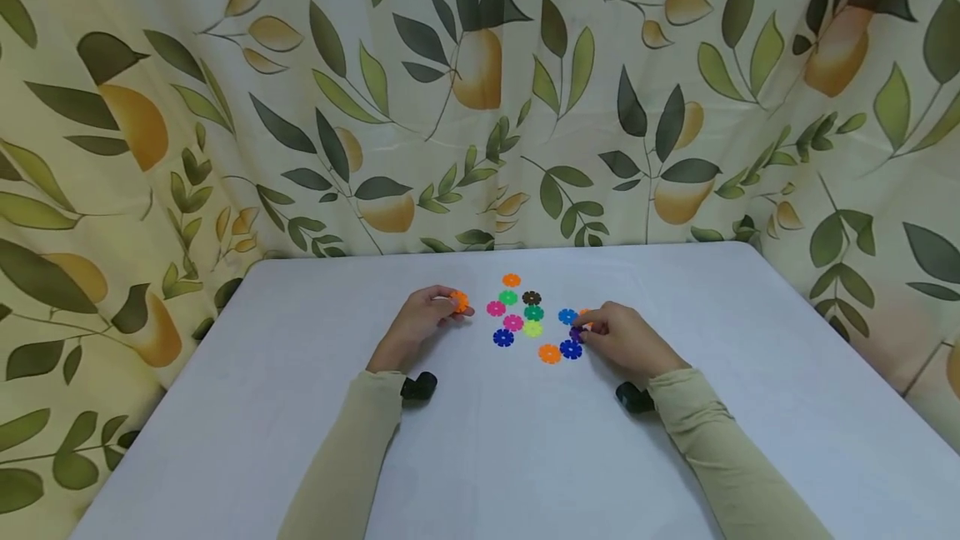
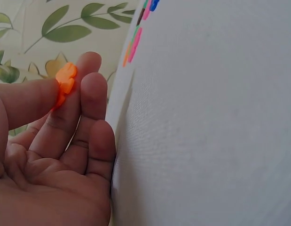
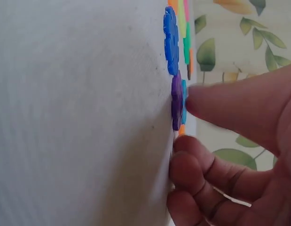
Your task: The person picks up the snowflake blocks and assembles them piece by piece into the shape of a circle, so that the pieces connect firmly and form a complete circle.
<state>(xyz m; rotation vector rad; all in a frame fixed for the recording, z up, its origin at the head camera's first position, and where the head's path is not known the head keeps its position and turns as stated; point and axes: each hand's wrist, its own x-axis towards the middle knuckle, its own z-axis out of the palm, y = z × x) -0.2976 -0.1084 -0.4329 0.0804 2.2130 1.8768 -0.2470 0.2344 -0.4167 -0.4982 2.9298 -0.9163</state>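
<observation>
Fourteen notched discs (image 1: 533,312) in view, one off the table. Landmark: lime disc (image 1: 532,329). White tabletop (image 1: 480,457) runs wide to both sides of it and deep toward me; far edge is closer, patterned curtain (image 1: 435,148) past that. Tight side is right of lime: light blue disc (image 1: 567,317) slightly beyond its level, dark blue disc (image 1: 571,349) slightly nearer, an orange disc part-hidden by my hand farther right. Left of lime: two pink discs (image 1: 513,322), then a gap before my left fingertips.

My hands are well apart, one each side of lime. Left hand (image 1: 427,315) is left of and slightly beyond it, thumb and index pinching the held orange disc (image 1: 460,301) above the table; other fingers loosely bent. Right hand (image 1: 618,338) is right of lime, fingertips low at the table, thumb spaced off from the fingers, right at the purple disc (image 1: 576,333). Can't tell if I'm touching it.

Held disc: bright orange, lobed rim, thin, tilted up, partly behind my thumb. Purple: deep violet, notched, flat on the table directly right of lime, close by the dark blue one; can't tell if those two touch.
</observation>
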